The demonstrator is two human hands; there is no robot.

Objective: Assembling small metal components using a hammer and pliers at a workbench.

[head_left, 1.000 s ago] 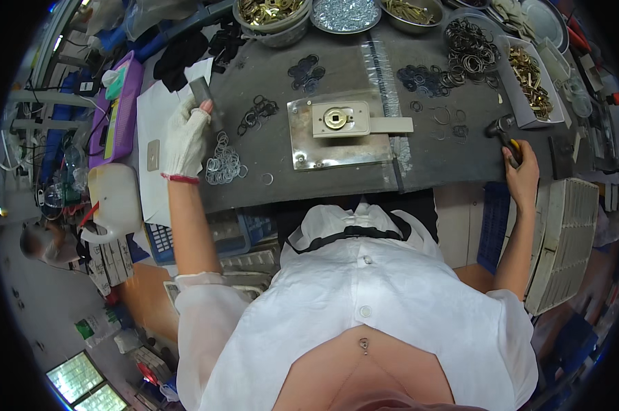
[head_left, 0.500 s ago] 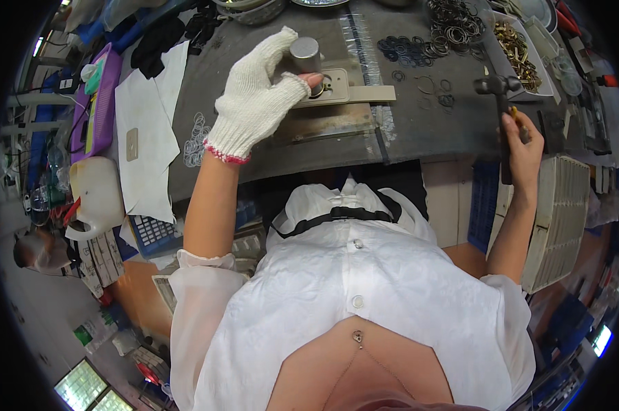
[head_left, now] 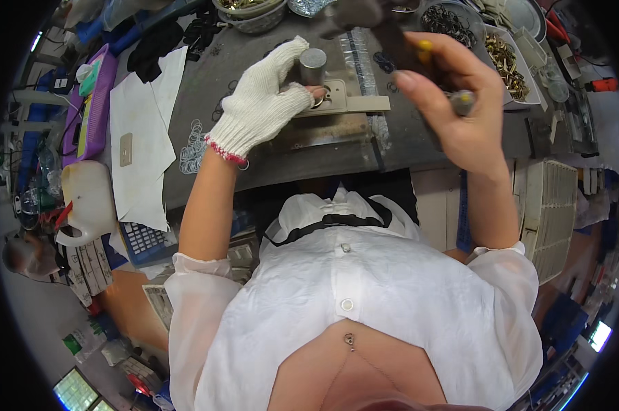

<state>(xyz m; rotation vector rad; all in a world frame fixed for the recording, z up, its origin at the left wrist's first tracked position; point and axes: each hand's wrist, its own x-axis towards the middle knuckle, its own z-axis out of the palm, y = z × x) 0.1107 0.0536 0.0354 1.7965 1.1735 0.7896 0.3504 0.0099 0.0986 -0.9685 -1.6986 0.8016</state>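
Observation:
My left hand (head_left: 261, 109), in a white knit glove with a red-edged cuff, grips an upright metal cylinder (head_left: 313, 61). The cylinder stands over a beige plate (head_left: 338, 88) with metal ring parts by its base; its lower end is partly hidden by my fingers. Beneath the plate lies a beige strip (head_left: 368, 103) on a flat metal block (head_left: 330, 131). My bare right hand (head_left: 470, 103) is closed round a hammer (head_left: 390, 42), raised high, its head blurred. A slim yellow-and-grey piece (head_left: 463, 103) is also tucked in that hand; its kind is unclear.
White paper (head_left: 141, 130) with a small beige plate (head_left: 126, 149) lies left, near pale wire rings (head_left: 193, 147) and a purple basket (head_left: 93, 103). A white bin of brass parts (head_left: 506, 65) and a tub of dark rings (head_left: 450, 26) stand right. Bowls (head_left: 253, 20) line the back.
My right hand has swung the hammer up and left, from the table's right side toward the cylinder. My left hand still grips the cylinder in about the same place.

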